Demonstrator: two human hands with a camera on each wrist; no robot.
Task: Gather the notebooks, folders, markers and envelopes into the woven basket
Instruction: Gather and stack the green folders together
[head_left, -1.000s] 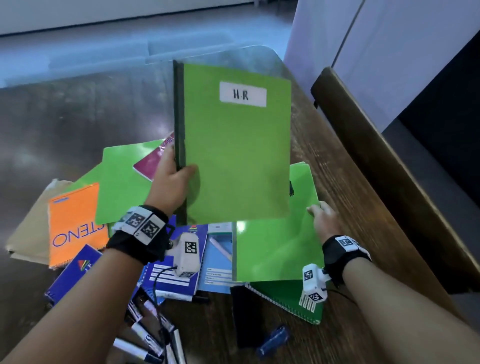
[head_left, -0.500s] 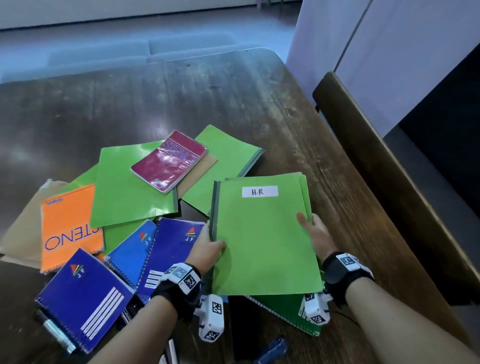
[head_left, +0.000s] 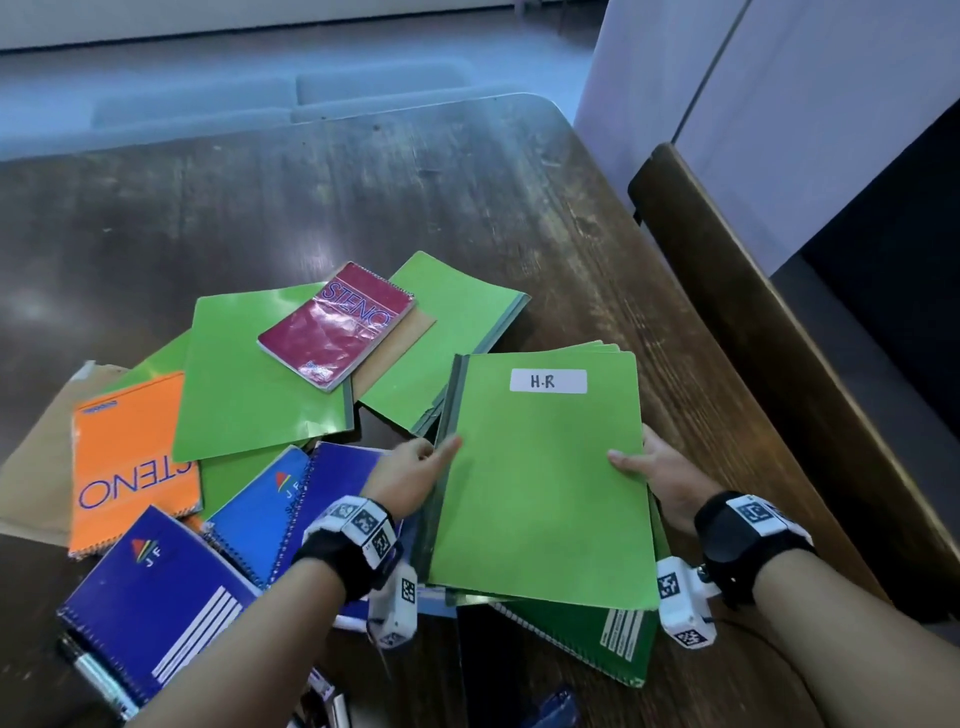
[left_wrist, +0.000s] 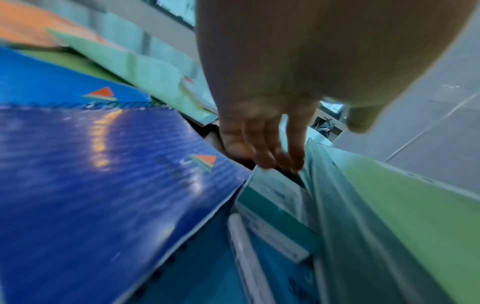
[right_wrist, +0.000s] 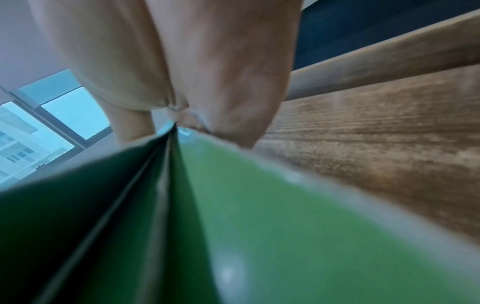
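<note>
1. Head view shows the wooden table (head_left: 467, 197) spreading beyond both hands.
2. Between the hands lies the green folder (head_left: 540, 483) labelled "H.R", topping a stack of green folders.
3. Left of the left hand sit blue "JF" notebooks (head_left: 156, 587) and an orange "STENO" pad (head_left: 130, 457); a red "STENO" pad (head_left: 337, 322) lies beyond it.
4. Left hand (head_left: 410, 475) pinches the folder's spine edge, thumb on top.
5. Right hand (head_left: 662, 475) grips the opposite edge, thumb on the cover.
6. No woven basket is in view.

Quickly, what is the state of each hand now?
Left hand: grips the spine edge of the H.R folder.
Right hand: grips the folder stack's right edge.
</note>
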